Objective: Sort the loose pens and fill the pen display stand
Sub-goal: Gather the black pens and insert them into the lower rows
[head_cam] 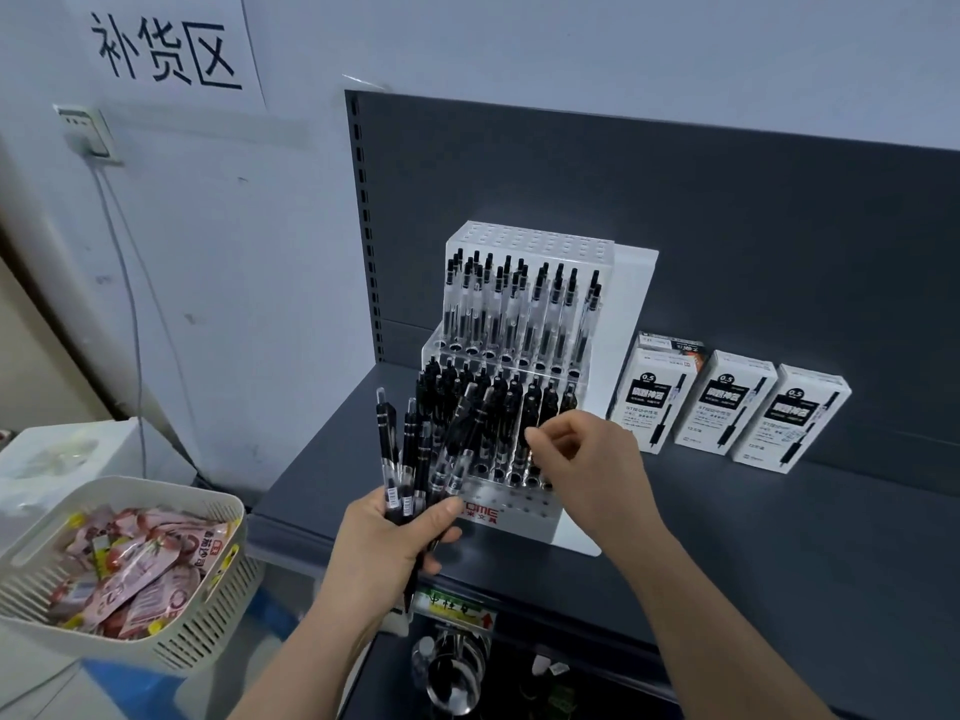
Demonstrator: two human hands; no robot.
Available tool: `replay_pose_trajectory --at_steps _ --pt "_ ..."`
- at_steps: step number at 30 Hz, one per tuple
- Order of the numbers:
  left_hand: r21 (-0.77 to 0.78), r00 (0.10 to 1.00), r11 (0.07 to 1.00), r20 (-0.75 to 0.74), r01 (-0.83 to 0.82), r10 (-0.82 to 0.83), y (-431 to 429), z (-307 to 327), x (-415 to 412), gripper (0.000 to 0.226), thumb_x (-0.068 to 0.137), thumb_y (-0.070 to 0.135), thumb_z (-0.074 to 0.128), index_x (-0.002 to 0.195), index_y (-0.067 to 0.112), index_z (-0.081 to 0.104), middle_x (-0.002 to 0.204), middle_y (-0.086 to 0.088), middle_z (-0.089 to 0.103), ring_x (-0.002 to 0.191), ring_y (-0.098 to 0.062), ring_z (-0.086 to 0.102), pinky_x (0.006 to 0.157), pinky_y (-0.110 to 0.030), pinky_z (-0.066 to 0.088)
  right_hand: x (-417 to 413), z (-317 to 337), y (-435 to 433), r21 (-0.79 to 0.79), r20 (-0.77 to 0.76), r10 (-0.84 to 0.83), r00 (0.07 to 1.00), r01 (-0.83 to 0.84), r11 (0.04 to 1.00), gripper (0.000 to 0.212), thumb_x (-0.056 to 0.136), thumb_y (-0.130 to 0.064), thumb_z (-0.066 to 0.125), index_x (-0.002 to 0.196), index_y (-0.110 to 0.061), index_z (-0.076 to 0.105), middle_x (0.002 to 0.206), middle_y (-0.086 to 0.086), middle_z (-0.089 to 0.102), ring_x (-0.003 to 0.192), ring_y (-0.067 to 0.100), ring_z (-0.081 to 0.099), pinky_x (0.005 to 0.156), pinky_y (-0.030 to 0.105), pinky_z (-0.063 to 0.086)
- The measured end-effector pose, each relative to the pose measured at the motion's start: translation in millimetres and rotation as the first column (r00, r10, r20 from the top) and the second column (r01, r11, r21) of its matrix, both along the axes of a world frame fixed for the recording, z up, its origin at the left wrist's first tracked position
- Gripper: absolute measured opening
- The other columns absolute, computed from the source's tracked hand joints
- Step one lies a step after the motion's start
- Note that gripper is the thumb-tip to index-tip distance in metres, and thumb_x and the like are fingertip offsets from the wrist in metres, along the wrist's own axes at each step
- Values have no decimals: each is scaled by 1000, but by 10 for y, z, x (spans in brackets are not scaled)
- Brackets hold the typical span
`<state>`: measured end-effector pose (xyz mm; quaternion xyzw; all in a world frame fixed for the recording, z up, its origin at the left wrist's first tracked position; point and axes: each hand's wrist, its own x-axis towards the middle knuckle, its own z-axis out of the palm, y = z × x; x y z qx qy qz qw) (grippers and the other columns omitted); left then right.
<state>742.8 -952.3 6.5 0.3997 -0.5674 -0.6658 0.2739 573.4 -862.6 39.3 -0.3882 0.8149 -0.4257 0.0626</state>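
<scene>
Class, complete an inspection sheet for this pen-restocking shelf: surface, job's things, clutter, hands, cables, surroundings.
Surface: dark grey shelf, carrying stand and boxes.
Job's things: pen display stand, partly filled, front holes empty; black pens bunched.
Clutter: white pen boxes right of stand; basket of snack packets at left.
Hands: left hand grips the black pens; right hand curled at the stand, hold unclear.
Cables: grey cable hangs from wall plug.
Surroundings: paper sign on wall.
</scene>
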Motion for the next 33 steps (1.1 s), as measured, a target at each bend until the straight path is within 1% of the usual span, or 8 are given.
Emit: replay_pose_trajectory --at_steps 4,7,11,16,22,26,29,33 --pt "2 996 996 11 84 -84 123 37 -79 21 76 13 77 89 -1 67 75 -17 73 51 -17 66 43 -23 46 124 77 45 -170 290 172 942 -126 977 14 84 -29 74 89 -16 71 72 -3 67 61 6 60 55 17 50" --pt "-3 992 992 14 128 -128 167 42 -124 24 77 10 77 92 -5 64 74 -21 71 42 -10 57 43 -23 44 117 76 54 -185 366 174 914 -112 976 21 76 -27 81 85 -11 71 72 5 68 61 11 61 53 22 52" --pt "-16 990 990 19 140 -139 172 23 -146 24 77 11 77 91 -4 65 71 -16 72 43 -10 56 43 -22 42 84 93 115 -246 488 207 848 -94 965 22 77 -15 80 85 1 67 62 5 66 49 13 60 48 24 50" --pt "-22 980 980 -3 197 -197 168 31 -149 29 82 26 69 92 -1 65 81 -13 74 64 -26 56 47 -23 40 39 106 160 -319 614 294 732 -110 941 30 81 4 71 106 -1 57 81 11 69 56 18 66 50 26 53" --pt "-65 961 960 74 273 -268 194 41 -161 32 89 31 61 98 1 64 81 -7 75 46 -8 50 50 -20 41 11 93 147 -311 570 268 776 -98 945 12 84 5 68 87 -6 65 62 2 65 54 12 63 54 21 52" --pt "-56 985 985 62 162 -159 117 25 -153 27 89 31 61 100 7 64 87 -4 76 60 -13 65 49 -23 44 -82 166 195 -386 549 222 806 10 922 9 82 4 70 82 -5 68 63 5 70 59 15 67 61 23 57" --pt "-48 998 997 42 56 -54 29 -4 -113 23 90 34 59 101 14 66 84 -1 76 59 -15 64 48 -23 45 -203 203 220 -427 418 50 907 147 892 9 81 -3 74 83 -11 70 69 5 73 67 18 71 69 28 60" --pt "-63 999 998 33 -7 9 -36 -47 -68 19 91 37 58 101 25 67 68 -5 71 48 -14 49 51 -27 41 -226 104 154 -318 215 -74 974 141 938 11 82 -14 75 82 -23 68 74 -1 72 75 16 71 76 33 60"
